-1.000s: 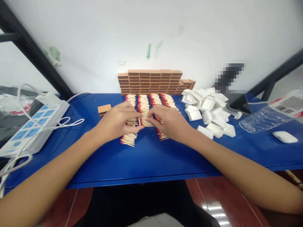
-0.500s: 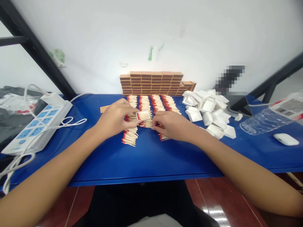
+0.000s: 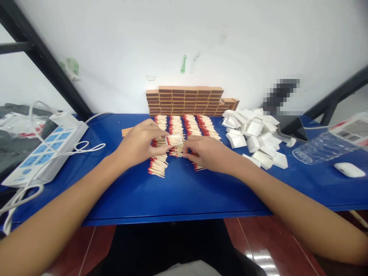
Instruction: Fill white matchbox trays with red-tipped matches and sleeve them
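My left hand grips a small white matchbox tray between thumb and fingers. Red-headed matchsticks lie inside that tray, heads toward the left. Below and around it spread columns of loose matchsticks on the blue table. My right hand is closed in a pinch just right of the tray, its fingertips on the pale ends of matchsticks in the second column. How many sticks it pinches is hidden. My right hand also covers part of the columns on the right.
Brown matchboxes are stacked against the wall. A heap of white trays lies to the right, near a clear plastic bottle and a white mouse. At the left is a power strip with white cables. An orange piece lies behind my left hand.
My right hand has shifted very slightly left at the matchsticks. My left hand keeps the tray in nearly the same place.
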